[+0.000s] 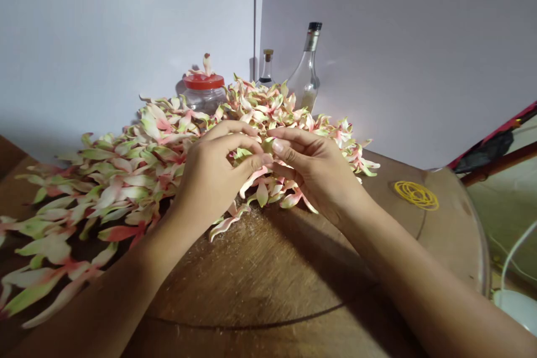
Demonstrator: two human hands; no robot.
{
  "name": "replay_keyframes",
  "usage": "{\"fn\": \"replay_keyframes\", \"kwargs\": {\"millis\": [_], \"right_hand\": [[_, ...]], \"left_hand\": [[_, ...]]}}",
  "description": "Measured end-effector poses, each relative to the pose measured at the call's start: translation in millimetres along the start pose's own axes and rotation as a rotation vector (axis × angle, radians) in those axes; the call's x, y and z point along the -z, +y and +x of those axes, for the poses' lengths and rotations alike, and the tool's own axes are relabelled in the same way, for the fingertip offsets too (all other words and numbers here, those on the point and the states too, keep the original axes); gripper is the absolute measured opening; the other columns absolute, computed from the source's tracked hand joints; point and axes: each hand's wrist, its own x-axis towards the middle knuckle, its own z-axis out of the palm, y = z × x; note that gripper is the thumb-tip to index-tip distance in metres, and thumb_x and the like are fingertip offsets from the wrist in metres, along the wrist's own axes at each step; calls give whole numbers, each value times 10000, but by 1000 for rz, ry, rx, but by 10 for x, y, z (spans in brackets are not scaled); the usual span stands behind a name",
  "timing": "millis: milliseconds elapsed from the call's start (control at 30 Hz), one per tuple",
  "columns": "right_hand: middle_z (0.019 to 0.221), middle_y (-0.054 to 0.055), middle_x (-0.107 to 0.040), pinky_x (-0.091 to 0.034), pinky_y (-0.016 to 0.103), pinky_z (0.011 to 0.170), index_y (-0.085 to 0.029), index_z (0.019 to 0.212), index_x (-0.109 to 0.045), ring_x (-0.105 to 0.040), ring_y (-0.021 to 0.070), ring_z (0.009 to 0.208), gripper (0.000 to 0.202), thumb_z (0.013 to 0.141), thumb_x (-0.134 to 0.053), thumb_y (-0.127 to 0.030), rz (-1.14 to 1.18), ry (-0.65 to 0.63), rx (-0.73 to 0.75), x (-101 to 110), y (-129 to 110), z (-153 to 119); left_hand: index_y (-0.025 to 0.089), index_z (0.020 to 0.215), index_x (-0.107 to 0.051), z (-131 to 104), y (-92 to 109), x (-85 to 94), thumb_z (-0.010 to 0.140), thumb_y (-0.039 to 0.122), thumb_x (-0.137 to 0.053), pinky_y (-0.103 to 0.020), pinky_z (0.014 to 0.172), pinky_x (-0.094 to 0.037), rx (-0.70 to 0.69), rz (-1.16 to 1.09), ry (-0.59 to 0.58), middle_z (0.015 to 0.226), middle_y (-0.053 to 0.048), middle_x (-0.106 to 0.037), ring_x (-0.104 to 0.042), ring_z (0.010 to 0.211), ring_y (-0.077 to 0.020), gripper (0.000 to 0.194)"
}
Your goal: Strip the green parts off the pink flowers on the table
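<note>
- Pinching a pale green petal (267, 144) between thumb and fingers, a person's right hand (312, 165) faces the left hand (226, 162) at the dial's centre; the left curls thumb toward forefinger, though whether it grips anything cannot be told.
- Pink-and-green flowers (121, 170) heap across the wooden tabletop (268, 268) from eight o'clock round past twelve; the spread apparently keeps them within reach.
- Standing behind, perhaps set back for working room: a red-lidded jar (204, 92) near half past ten, a blossom (207, 65) on top; a small bottle (266, 74) at twelve; a tall bottle (305, 72) at one.
- Resting past three, clear of the heap: a yellow coil (416, 196).
- Circling the tall bottle's neck, a pale label (311, 40); no brand or writing is legible.
</note>
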Motion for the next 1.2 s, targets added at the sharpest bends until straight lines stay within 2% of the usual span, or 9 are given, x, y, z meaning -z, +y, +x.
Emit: {"fn": "replay_keyframes", "kwargs": {"millis": [100,300,433,567,700,900,1033,1200], "right_hand": [[851,6,-744,-598,321,724,-241,975,-757,-686,141,736,275,737,-862,-330,-19,-5,14,-1,-4,3],[930,14,-755,-605,326,781,-251,988,-769,-694,140,792,259,758,-854,-332,-45,-32,77,30,18,14],[941,17,-756,-608,331,779,-256,997,-768,-694,145,794,310,724,-878,-354,-75,-26,76,40,23,15],[938,17,-758,-610,328,739,-255,993,-766,-697,148,768,327,706,-889,-354,-65,-31,59,32,19,9],[906,10,-751,-604,309,713,-243,994,-763,-694,141,752,282,742,-867,-318,-42,-39,60,25,20,-2],[875,7,-740,-600,306,722,-235,1002,-763,-685,137,764,264,766,-848,-319,-46,-20,65,25,24,7],[882,3,-740,-604,302,737,-234,967,-768,-684,131,762,280,722,-879,-315,-28,4,57,13,32,17],[886,5,-735,-600,282,719,-230,985,-765,-682,128,767,327,700,-895,-325,-7,-15,57,13,75,9]], "left_hand": [[232,775,-722,-1,-36,-13,816,254,-772,-383,925,-536,38,-58,10,1051,-29,-698,-665,987,-204,68],[212,823,-750,12,-38,-7,849,267,-737,-355,899,-545,108,-155,-27,1054,-49,-713,-674,1001,-204,62],[214,831,-759,20,-47,-6,851,263,-735,-340,863,-547,126,-193,-40,1052,-50,-712,-672,999,-201,58],[219,813,-759,17,-77,-11,825,257,-768,-346,882,-538,120,-187,-36,1049,-43,-709,-666,1000,-201,40],[220,796,-758,14,-94,-12,807,288,-794,-345,903,-530,107,-178,-35,1055,-39,-712,-670,1011,-202,78],[185,848,-763,20,-44,9,853,296,-740,-320,878,-533,131,-162,-62,1065,-54,-716,-674,1016,-199,113],[172,852,-737,12,10,18,895,225,-667,-315,866,-539,41,-49,-43,1069,-52,-706,-676,984,-184,97],[153,863,-656,-1,54,1,906,119,-589,-348,913,-533,-209,180,-12,1122,-86,-671,-657,1045,-206,87]]}}
